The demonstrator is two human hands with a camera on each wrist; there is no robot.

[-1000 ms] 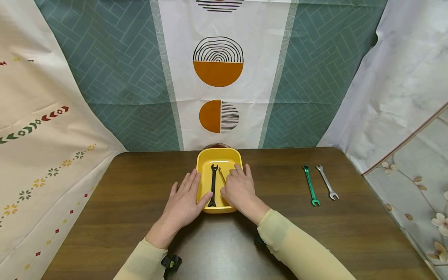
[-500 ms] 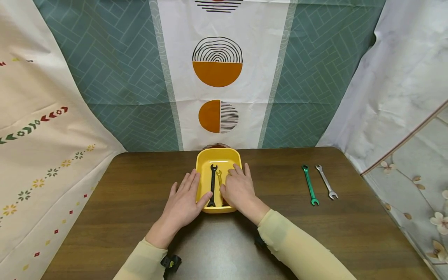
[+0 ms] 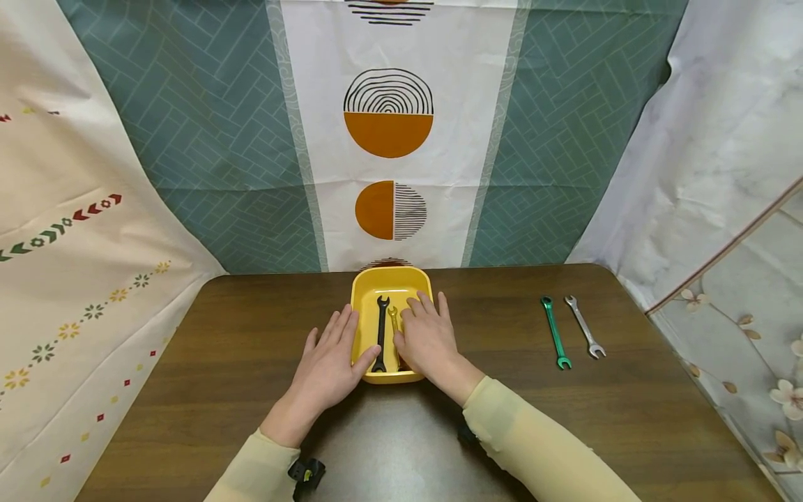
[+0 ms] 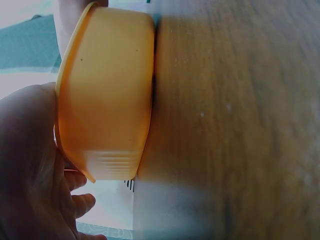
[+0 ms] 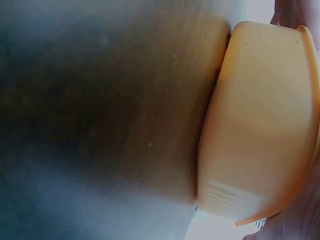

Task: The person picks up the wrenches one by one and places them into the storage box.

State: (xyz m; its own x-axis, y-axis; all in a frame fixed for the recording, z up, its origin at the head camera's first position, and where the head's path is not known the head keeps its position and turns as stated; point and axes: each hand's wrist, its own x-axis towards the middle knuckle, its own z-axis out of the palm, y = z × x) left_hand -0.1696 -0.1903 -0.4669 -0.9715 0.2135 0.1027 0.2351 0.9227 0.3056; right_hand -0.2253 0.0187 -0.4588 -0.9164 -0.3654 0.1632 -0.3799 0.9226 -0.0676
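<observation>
A yellow tray (image 3: 392,280) stands near the table's back edge. Inside it a black open-end wrench (image 3: 381,335) lies lengthwise, and beside it a smaller gold wrench (image 3: 393,317) is partly covered by the right hand. My left hand (image 3: 329,362) rests along the tray's left side with straight fingers, its thumb over the rim by the black wrench's near end. The right hand (image 3: 429,338) lies over the tray's right rim, thumb inside at the gold wrench, fingers extended forward. Both wrist views mostly show the tray's outer wall (image 4: 107,85), with a hand at its rim.
To the right on the brown wooden table (image 3: 251,314) lie a green wrench (image 3: 555,335) and a silver wrench (image 3: 585,328), side by side. Patterned cloth (image 3: 238,139) hangs right behind the table's back edge and along both sides.
The gold wrench has turned from a slant to nearly parallel with the black wrench. The right hand's fingers have shifted slightly over the rim. The left hand stays in place.
</observation>
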